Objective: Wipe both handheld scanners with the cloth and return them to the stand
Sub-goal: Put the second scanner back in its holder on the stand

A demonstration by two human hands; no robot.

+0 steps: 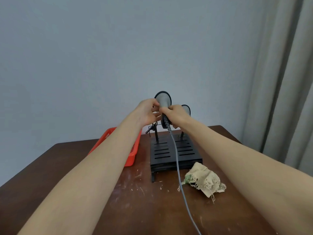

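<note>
A grey handheld scanner (163, 99) is held up above the left post of the black stand (171, 155). My right hand (177, 116) grips its handle, and its grey cable (179, 173) trails down toward me. My left hand (148, 112) is at the scanner's left side with fingers curled against the neck. A second grey scanner (186, 109) sits on the stand's right post, mostly hidden behind my right hand. The frayed beige cloth (205, 181) lies crumpled on the table, to the right of the stand's front.
A red plastic tray (130, 158) lies left of the stand, partly under my left forearm. The brown wooden table (135, 200) has scratches and white specks. A grey wall stands behind and a grey curtain (284, 82) hangs at the right.
</note>
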